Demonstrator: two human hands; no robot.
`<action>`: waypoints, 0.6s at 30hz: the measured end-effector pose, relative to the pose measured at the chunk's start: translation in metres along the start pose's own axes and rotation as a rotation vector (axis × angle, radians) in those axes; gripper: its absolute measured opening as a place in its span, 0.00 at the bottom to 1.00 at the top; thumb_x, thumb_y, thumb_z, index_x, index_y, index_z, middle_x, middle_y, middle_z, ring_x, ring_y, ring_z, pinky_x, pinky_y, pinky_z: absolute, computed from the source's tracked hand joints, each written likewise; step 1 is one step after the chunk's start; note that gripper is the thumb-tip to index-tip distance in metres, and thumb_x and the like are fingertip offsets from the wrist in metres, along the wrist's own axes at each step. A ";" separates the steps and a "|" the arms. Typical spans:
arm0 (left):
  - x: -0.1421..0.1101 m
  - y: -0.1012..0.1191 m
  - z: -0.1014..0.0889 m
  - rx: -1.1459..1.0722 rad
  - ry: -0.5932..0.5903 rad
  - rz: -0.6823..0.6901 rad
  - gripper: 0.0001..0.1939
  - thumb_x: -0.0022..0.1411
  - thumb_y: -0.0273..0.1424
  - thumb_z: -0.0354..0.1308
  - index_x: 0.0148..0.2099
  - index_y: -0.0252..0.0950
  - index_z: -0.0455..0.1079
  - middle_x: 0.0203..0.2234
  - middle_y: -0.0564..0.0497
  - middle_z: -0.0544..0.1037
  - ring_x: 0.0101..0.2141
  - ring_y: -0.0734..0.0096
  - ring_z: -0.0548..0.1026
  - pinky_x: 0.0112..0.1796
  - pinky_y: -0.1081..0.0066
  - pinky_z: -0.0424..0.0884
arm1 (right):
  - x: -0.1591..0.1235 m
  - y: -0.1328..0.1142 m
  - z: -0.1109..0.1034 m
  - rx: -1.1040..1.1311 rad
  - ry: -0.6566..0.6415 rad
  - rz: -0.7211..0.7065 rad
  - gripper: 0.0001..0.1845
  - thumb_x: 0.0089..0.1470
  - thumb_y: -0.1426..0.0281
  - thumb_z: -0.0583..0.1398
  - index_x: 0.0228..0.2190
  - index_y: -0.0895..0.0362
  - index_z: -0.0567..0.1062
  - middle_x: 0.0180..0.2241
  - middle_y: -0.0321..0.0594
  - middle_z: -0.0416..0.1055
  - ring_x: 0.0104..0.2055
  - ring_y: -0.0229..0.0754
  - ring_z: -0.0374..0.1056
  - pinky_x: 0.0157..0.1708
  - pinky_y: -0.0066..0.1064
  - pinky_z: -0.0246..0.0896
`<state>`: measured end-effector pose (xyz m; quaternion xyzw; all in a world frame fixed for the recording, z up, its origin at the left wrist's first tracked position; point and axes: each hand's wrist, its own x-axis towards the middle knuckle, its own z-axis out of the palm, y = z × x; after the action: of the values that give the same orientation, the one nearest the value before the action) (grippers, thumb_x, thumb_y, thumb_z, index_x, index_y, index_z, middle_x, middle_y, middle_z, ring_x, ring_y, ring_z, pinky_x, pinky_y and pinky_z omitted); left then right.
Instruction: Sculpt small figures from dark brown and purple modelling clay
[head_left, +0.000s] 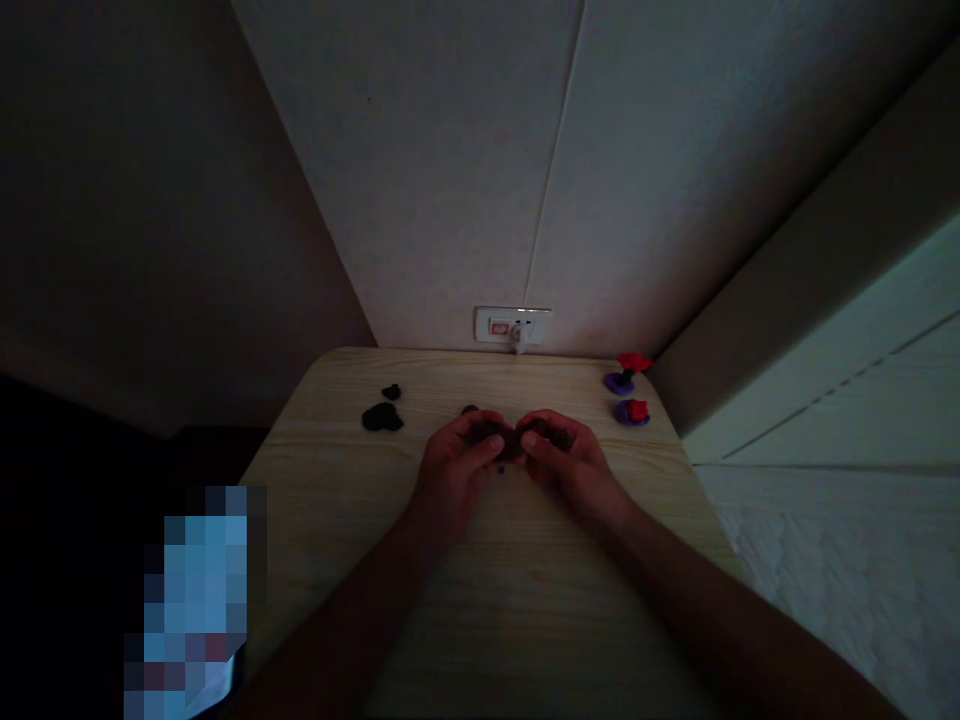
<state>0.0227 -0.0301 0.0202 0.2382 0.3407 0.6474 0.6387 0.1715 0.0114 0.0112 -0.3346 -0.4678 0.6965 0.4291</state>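
Note:
A dark brown lump of what looks like modelling clay (pixel 511 444) stretches between my two hands over the middle of the table. My left hand (pixel 459 462) is closed on its left end, thumb on top. The right end is pinched by my right hand (pixel 568 458), also with the thumb on top. My fingers cover much of the lump, so its full shape is hidden. Just behind my left fingers shows a small brown piece (pixel 469 409). A tiny blue-purple bit (pixel 501 470) lies on the table below the lump.
Black pieces (pixel 382 417) lie at the table's (pixel 480 620) back left. At the back right stand a red-topped figure on a purple base (pixel 634 363) and a red lump on a purple base (pixel 637 411). A wall socket (pixel 513 325) holds a plug. A lit, pixelated screen (pixel 199 590) is lower left.

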 end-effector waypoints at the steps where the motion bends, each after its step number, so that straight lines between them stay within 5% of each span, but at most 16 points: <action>1: 0.000 0.000 0.000 -0.004 0.000 0.000 0.14 0.48 0.26 0.70 0.39 0.34 0.76 0.33 0.50 0.80 0.34 0.69 0.80 0.37 0.68 0.77 | 0.000 0.000 0.001 0.019 -0.001 0.007 0.18 0.47 0.59 0.72 0.36 0.56 0.76 0.23 0.31 0.66 0.19 0.30 0.55 0.18 0.24 0.46; 7: 0.000 -0.002 0.000 0.022 0.026 0.000 0.13 0.50 0.27 0.70 0.40 0.34 0.75 0.33 0.51 0.80 0.34 0.69 0.80 0.39 0.68 0.77 | -0.002 -0.002 0.001 -0.133 0.064 -0.086 0.18 0.49 0.58 0.70 0.36 0.55 0.75 0.24 0.32 0.67 0.20 0.31 0.56 0.18 0.25 0.48; 14: 0.000 -0.002 0.001 0.006 0.027 0.022 0.14 0.49 0.26 0.71 0.40 0.33 0.76 0.33 0.50 0.81 0.35 0.70 0.80 0.40 0.68 0.78 | -0.007 -0.002 0.007 -0.347 0.179 -0.294 0.13 0.54 0.60 0.68 0.36 0.55 0.75 0.30 0.37 0.73 0.27 0.35 0.66 0.24 0.26 0.62; 18: 0.002 0.000 0.000 -0.009 0.051 0.044 0.14 0.49 0.26 0.71 0.40 0.33 0.76 0.32 0.49 0.81 0.35 0.68 0.80 0.41 0.64 0.78 | -0.007 0.000 0.006 -0.306 0.194 -0.287 0.14 0.54 0.60 0.68 0.37 0.55 0.75 0.29 0.35 0.71 0.24 0.33 0.63 0.21 0.25 0.58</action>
<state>0.0225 -0.0283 0.0198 0.2261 0.3488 0.6686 0.6166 0.1694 0.0031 0.0140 -0.3913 -0.5672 0.5139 0.5109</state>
